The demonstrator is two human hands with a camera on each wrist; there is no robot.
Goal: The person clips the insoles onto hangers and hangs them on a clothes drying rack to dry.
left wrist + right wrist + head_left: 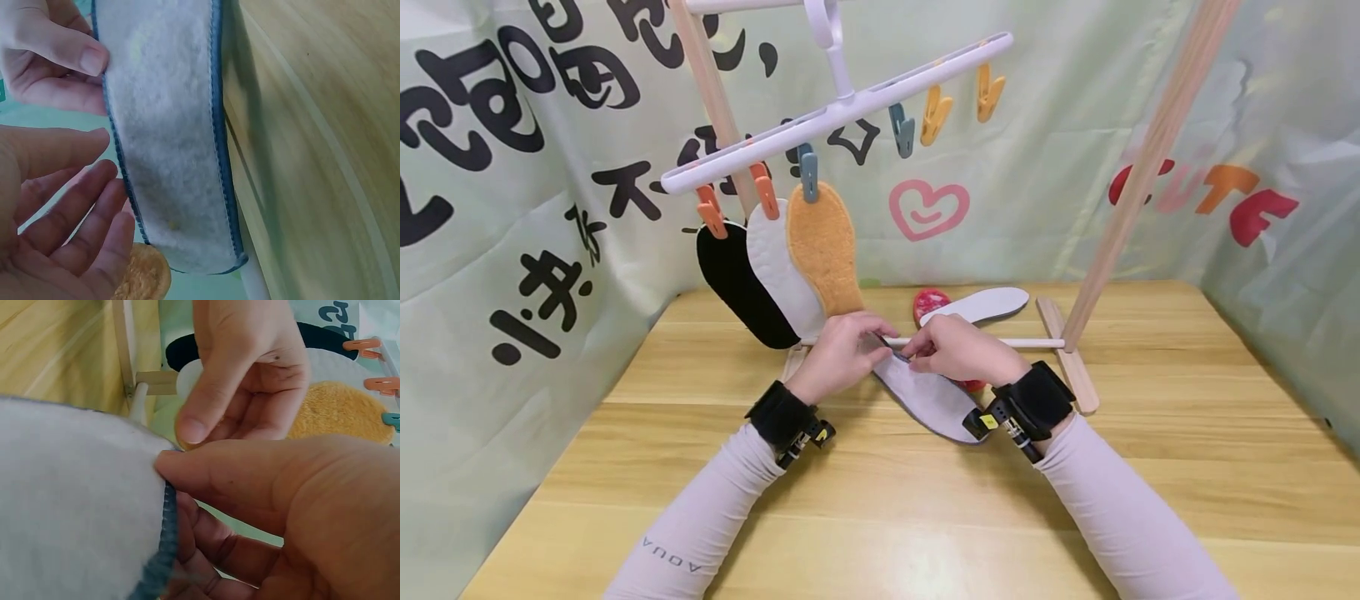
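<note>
"Insole (925, 396) first: where do we have it?"

"Slanting between our hands, in front of the white crossbar (1033, 342), its near end toward us over the desk (880, 533). We can't tell whether that end touches down."

"And our fingers?"

"Our right hand (966, 346) pinches the blue-stitched edge toward the far end, thumb on the pale face. Our left hand (842, 350) has its fingers loosely spread beside that edge; we can't be sure any of them touch."

"So we're trusting one pinch. What worries us?"

"Mostly pivoting. We have only a sliver of edge, so the long free part could sag or twist away if our right thumb eased off with the left not gripping."

"Anything close by?"

"Orange insole (823, 242), hanging from a blue clip (808, 172) just behind our left hand. If our knuckles bumped it, we might tug it loose. The clip hanger (842, 108) tilts, so a knock could set it swinging."

"And our right wrist camera (979, 423)?"

"It overlaps the near end in the head view; it might catch there if we rolled that wrist."
</note>
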